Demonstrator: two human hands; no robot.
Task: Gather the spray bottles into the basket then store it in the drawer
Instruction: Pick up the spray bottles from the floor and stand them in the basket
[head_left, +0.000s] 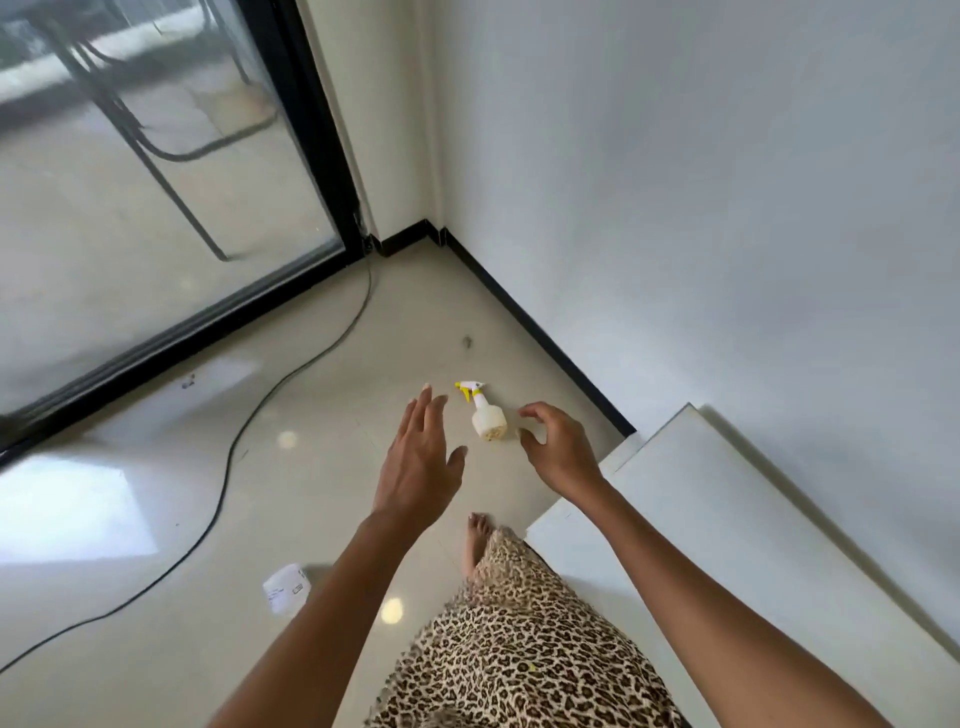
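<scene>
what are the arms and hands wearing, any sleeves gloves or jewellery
Both arms are bare to the frame's edge: no sleeves show. The left hand and right hand wear no gloves, and no watch or bracelet shows at either wrist. One left fingertip shows a pale nail. Below the arms hangs a leopard-print garment.

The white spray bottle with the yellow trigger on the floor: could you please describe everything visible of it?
The white plastic spray bottle has a yellow-and-white trigger head and a yellowish tint at its base. It seems to lie on its side on the glossy cream floor, head pointing away. Neither the open left hand nor the cupped right hand touches it.
</scene>
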